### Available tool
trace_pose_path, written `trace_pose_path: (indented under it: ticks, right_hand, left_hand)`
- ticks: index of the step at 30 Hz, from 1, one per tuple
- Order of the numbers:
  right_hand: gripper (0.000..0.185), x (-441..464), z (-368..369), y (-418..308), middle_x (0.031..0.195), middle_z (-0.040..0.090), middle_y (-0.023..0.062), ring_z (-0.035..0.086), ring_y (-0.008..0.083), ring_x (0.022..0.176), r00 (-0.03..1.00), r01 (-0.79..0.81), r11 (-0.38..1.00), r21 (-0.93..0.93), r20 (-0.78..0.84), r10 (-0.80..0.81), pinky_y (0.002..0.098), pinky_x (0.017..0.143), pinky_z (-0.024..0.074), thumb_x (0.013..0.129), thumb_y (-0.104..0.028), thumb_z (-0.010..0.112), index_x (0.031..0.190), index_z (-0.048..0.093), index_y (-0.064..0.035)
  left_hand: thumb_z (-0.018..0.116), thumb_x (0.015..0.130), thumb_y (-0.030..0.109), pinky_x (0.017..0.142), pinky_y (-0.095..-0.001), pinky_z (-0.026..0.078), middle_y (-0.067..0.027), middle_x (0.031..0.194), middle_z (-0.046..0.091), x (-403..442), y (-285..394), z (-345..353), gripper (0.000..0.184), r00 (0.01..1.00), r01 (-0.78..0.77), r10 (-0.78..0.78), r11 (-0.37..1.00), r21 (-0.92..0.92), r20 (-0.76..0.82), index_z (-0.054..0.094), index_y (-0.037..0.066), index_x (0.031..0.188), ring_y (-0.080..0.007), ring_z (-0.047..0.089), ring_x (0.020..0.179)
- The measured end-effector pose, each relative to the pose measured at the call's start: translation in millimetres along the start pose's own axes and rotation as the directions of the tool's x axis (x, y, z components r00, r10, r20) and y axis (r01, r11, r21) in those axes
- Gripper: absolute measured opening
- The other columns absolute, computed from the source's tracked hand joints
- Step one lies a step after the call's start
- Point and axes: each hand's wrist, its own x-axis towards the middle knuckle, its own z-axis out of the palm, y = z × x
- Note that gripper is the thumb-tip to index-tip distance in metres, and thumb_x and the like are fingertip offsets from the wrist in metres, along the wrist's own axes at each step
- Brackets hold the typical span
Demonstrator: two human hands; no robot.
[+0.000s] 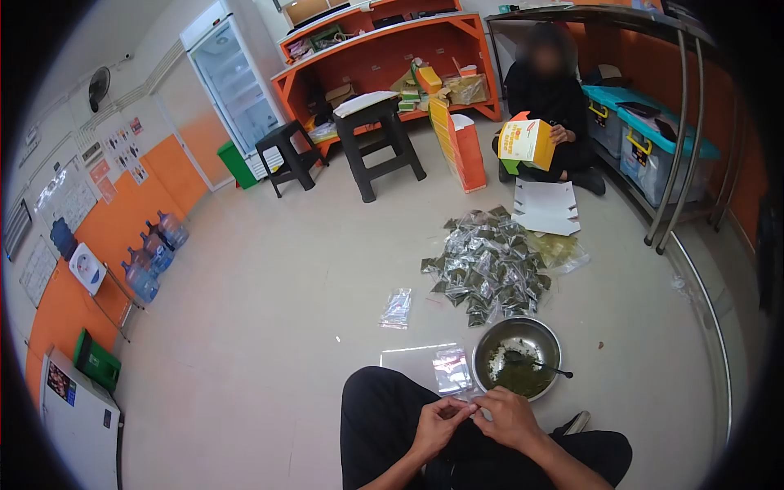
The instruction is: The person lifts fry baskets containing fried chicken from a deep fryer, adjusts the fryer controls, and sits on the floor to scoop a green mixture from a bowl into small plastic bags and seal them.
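Observation:
My left hand (441, 425) and my right hand (508, 418) meet above my lap, fingertips pinched together on a small clear plastic bag (466, 394), mostly hidden by the fingers. Just beyond them, flat clear plastic bags (452, 370) lie on the floor. Close to my right hand stands a steel bowl (558, 343) holding green, leafy-looking contents and some white bits. A black spoon (539, 364) rests in it, its handle over the rim. Behind the bowl is a heap of small filled sachets (488, 265) with dark green contents. Another stack of clear bags (396, 309) lies left of the heap.
Across the floor a person (545, 90) sits holding a yellow-and-white box (525, 144). An orange carton (462, 151) stands beside them, and a white flattened card (546, 207) lies in front. Black stools (371, 135) are at the back; a metal rack (682, 122) is at right.

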Motion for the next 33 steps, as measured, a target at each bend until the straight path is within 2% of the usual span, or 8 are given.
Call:
trace_pose_path:
  ticks: [5, 8, 14, 17, 23, 27, 30, 33]
  right_hand:
    - [0.022, 3.8, 0.9, 4.0, 0.084, 0.069, 0.0128, 0.067, 0.0267, 0.079, 0.998, -0.041, 0.996, 0.082, 0.044, 0.037, 0.0360, 0.071, 0.0548, 0.077, -0.015, 0.076, 0.093, 0.073, -0.0011]
    - [0.024, 9.0, -16.3, 2.7, 0.087, 0.071, 0.0129, 0.070, 0.0206, 0.079, 0.944, -0.312, 0.863, 0.397, 0.231, 0.236, 0.0301, 0.071, 0.0550, 0.078, -0.013, 0.079, 0.098, 0.074, 0.0001]
    - [0.025, 6.9, -23.8, 9.3, 0.090, 0.071, 0.0138, 0.070, 0.0176, 0.077, 0.923, -0.374, 0.765, 0.524, 0.290, 0.252, 0.0272, 0.070, 0.0542, 0.081, -0.014, 0.078, 0.102, 0.074, -0.0011]
    - [0.027, 5.5, -17.4, 9.8, 0.088, 0.070, 0.0164, 0.069, 0.0287, 0.074, 0.988, -0.124, 0.910, 0.395, 0.131, 0.078, 0.0340, 0.068, 0.0556, 0.081, -0.014, 0.073, 0.104, 0.072, -0.0013]
    - [0.039, 1.1, -8.7, 0.8, 0.086, 0.066, 0.0142, 0.065, 0.0306, 0.079, 0.998, 0.060, 0.998, -0.007, 0.009, -0.060, 0.0398, 0.070, 0.0544, 0.080, -0.012, 0.069, 0.117, 0.064, 0.0009]
    - [0.026, 2.0, -14.6, -3.9, 0.080, 0.065, 0.0149, 0.064, 0.0307, 0.076, 0.997, 0.068, 0.995, -0.073, -0.019, -0.070, 0.0402, 0.068, 0.0531, 0.078, -0.006, 0.067, 0.102, 0.068, 0.0026]
    - [0.017, 3.3, -15.6, 0.2, 0.080, 0.064, 0.0147, 0.063, 0.0318, 0.076, 0.997, 0.055, 0.997, -0.059, -0.053, -0.058, 0.0408, 0.069, 0.0523, 0.080, -0.006, 0.066, 0.095, 0.069, 0.0021]
    - [0.011, 6.2, -11.1, 9.7, 0.079, 0.062, 0.0147, 0.063, 0.0333, 0.076, 0.994, 0.038, 0.999, -0.033, -0.102, -0.041, 0.0423, 0.069, 0.0512, 0.082, -0.006, 0.065, 0.090, 0.068, 0.0017]
  left_hand:
    - [0.071, 0.091, 0.011, 0.075, -0.0217, 0.050, -0.0047, 0.088, 0.070, -0.3, -5.8, 4.4, 0.014, 0.997, -0.059, 0.061, 0.997, 0.042, -0.042, 0.068, -0.003, 0.093, -0.0069, 0.063, 0.082]
    - [0.072, 0.090, 0.012, 0.077, -0.0219, 0.050, -0.0045, 0.088, 0.070, 2.1, -2.3, 1.5, 0.015, 0.997, -0.079, 0.080, 0.989, 0.126, -0.001, 0.069, -0.002, 0.093, -0.0071, 0.063, 0.084]
    - [0.070, 0.091, 0.011, 0.080, -0.0229, 0.051, -0.0055, 0.090, 0.071, 4.7, 4.5, -4.6, 0.014, 0.993, -0.098, 0.092, 0.992, 0.080, 0.081, 0.070, -0.003, 0.096, -0.0083, 0.064, 0.086]
    - [0.070, 0.091, 0.010, 0.080, -0.0230, 0.051, -0.0063, 0.091, 0.071, 3.5, 3.9, -1.9, 0.015, 0.993, -0.107, 0.103, 0.991, 0.080, 0.056, 0.069, -0.004, 0.096, -0.0088, 0.064, 0.086]
    - [0.068, 0.092, 0.006, 0.079, -0.0228, 0.053, -0.0074, 0.093, 0.071, 1.4, 4.9, 10.7, 0.010, 0.998, -0.060, 0.061, 0.997, 0.055, -0.030, 0.068, -0.004, 0.094, -0.0092, 0.065, 0.086]
    - [0.068, 0.092, 0.006, 0.076, -0.0220, 0.052, -0.0058, 0.089, 0.070, -0.8, 7.4, 19.3, 0.010, 0.998, -0.017, 0.024, 0.994, 0.104, -0.061, 0.068, -0.003, 0.092, -0.0073, 0.063, 0.084]
    - [0.066, 0.094, 0.009, 0.073, -0.0229, 0.052, -0.0038, 0.085, 0.069, 7.3, -7.4, 22.9, 0.014, 0.990, -0.104, 0.116, 0.984, 0.146, -0.077, 0.067, -0.004, 0.091, -0.0066, 0.062, 0.081]
    - [0.061, 0.097, 0.014, 0.069, -0.0281, 0.054, -0.0104, 0.081, 0.071, 16.7, -7.0, 29.4, 0.020, 0.968, -0.248, 0.252, 0.947, 0.206, 0.008, 0.066, -0.005, 0.097, -0.0131, 0.069, 0.076]
